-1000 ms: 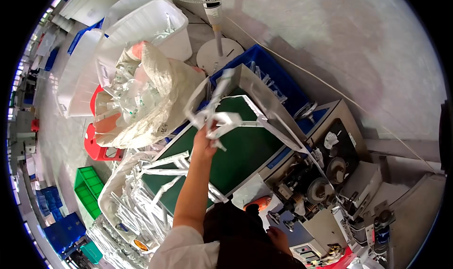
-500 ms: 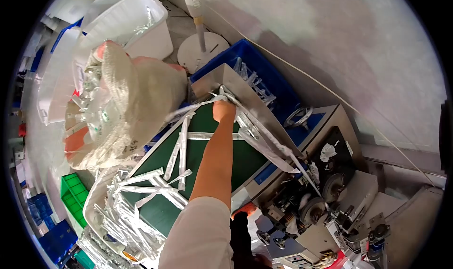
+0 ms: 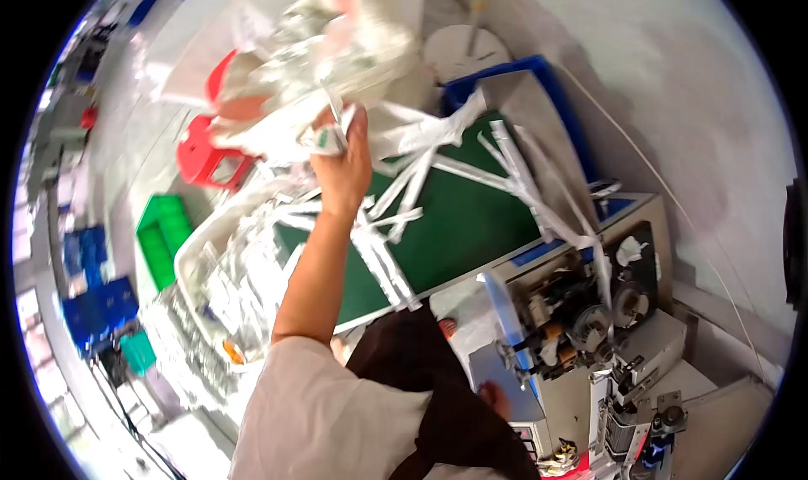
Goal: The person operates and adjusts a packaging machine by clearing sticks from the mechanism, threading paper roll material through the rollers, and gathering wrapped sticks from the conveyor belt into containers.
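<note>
My left hand [image 3: 343,164] is closed around a crumpled white wrapper with a green mark [image 3: 324,140]. It is raised over the near side of a large woven sack [image 3: 383,55] with clear and white plastic in its mouth. Below and to the right, long white packaging strips [image 3: 417,181] lie in a tangle across a green conveyor belt [image 3: 459,219]. My right hand [image 3: 494,398] is low beside the dark apron, small and blurred, its fingers hard to make out.
A white bin [image 3: 187,261] full of silvery strips stands left of the belt. Beyond it are a green crate [image 3: 164,240] and a red stool [image 3: 202,156]. A machine with rollers [image 3: 589,324] adjoins the belt on the right. A blue bin [image 3: 547,76] sits behind the metal guard.
My left hand has moved from the belt's far end leftward and nearer, over by the sack, with a white wrapper in it. The view has shifted, and the strips lie differently.
</note>
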{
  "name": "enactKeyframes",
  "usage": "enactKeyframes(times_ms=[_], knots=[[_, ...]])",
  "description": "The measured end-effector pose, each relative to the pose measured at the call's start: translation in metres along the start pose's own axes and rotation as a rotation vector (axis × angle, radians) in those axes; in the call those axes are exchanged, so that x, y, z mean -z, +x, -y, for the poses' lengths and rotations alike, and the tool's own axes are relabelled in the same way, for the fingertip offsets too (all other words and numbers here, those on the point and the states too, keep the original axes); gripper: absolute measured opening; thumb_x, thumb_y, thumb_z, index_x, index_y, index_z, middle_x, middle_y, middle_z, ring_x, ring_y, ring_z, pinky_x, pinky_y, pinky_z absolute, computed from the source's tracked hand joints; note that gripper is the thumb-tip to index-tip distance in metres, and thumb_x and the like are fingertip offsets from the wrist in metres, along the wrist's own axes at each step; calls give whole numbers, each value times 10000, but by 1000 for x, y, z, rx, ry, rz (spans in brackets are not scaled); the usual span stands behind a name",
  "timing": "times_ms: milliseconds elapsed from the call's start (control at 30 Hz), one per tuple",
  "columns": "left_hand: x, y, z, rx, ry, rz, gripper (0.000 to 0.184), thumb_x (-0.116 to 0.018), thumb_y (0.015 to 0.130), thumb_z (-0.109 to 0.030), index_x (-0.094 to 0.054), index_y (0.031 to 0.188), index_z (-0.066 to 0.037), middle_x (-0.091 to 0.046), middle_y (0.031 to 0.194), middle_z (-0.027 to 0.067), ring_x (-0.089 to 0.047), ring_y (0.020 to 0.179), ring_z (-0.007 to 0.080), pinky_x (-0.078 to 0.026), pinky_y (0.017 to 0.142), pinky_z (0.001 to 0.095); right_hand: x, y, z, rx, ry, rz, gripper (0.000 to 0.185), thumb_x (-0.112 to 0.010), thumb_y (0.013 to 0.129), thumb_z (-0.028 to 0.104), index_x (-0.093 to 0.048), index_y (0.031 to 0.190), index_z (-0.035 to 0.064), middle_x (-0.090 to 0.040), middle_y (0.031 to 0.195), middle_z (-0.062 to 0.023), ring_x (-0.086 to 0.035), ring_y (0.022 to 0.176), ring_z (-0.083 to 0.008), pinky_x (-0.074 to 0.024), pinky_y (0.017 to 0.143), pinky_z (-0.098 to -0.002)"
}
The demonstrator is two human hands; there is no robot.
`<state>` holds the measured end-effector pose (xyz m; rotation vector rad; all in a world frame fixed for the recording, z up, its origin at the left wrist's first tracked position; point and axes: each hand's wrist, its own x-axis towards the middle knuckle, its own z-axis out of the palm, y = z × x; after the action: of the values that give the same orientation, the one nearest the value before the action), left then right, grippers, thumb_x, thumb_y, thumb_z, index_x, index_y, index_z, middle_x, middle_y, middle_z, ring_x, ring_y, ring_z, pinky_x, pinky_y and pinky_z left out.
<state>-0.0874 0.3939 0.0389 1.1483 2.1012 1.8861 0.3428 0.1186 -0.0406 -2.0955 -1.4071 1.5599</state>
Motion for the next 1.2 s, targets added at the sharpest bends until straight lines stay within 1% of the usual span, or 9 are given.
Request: enactKeyframes(times_ms=[167,233,367,467,567,633,767,967,1200], knots=[[102,18,-82,-514,739,408,95,-562,658,-98,-553,672,-4,-546,569,83,-535,524,245,-423,490,318,22,11,80,268,114,92,285,-529,760,110,-485,1019,0,-567,924,-122,-559,817,-188,-439,692,-270],[111,-28,-106,-244,1167,773,120,-542,638,-175,-565,648,-58,-564,592,102,-574,551,254,-445,471,346,38,-3,139,403,40,158,444,-596,710,142,-426,1102,20,-500,1062,-133,-520,914,-213,-415,754,-305],[105,-176,-134,193,857,1500,122,-600,588,-139,-605,693,-77,-593,737,77,-582,709,251,-431,548,336,39,-51,232,1143,-69,104,853,-722,560,315,-251,1225,65,-356,1209,-145,-373,1096,-222,-348,839,-344],[119,-236,-169,-17,562,1715,258,-586,670,-253,-577,828,-48,-577,756,104,-555,713,208,-437,617,309,25,-71,232,1353,-552,258,831,-725,574,219,-237,1227,59,-391,1172,-165,-394,1082,-261,-321,877,-371],[152,-232,-163,335,-82,1539,283,-613,679,-255,-574,819,-13,-571,736,87,-535,687,153,-437,598,282,-4,-67,184,723,-27,756,756,-693,627,192,-243,1218,49,-441,1115,-161,-453,1012,-230,-360,841,-327],[165,-250,-132,1212,-204,1002,235,-631,692,-224,-580,803,-22,-569,754,67,-523,720,123,-438,594,264,-43,-55,134,322,501,851,544,-615,706,140,-337,1161,35,-489,1044,-144,-499,934,-183,-396,780,-266],[174,-301,-41,918,-159,457,269,-630,638,-157,-568,839,11,-573,723,80,-535,604,129,-438,550,287,-77,-39,90,376,170,892,380,-525,757,48,-389,1110,22,-526,970,-86,-509,873,-130,-399,769,-256],[218,-260,109,1208,176,-195,302,-667,615,-253,-570,682,25,-561,547,95,-535,470,195,-414,449,322,-78,-19,87,268,7,622,281,-529,759,85,-467,1028,29,-564,904,-65,-540,816,-125,-430,690,-237],[297,-140,227,1007,890,-266,687,-659,477,-581,-585,725,55,-583,732,200,-577,687,303,-443,641,366,-87,8,83,-112,-111,439,248,-543,755,98,-476,972,-2,-569,851,-67,-537,791,-115,-432,670,-222]])
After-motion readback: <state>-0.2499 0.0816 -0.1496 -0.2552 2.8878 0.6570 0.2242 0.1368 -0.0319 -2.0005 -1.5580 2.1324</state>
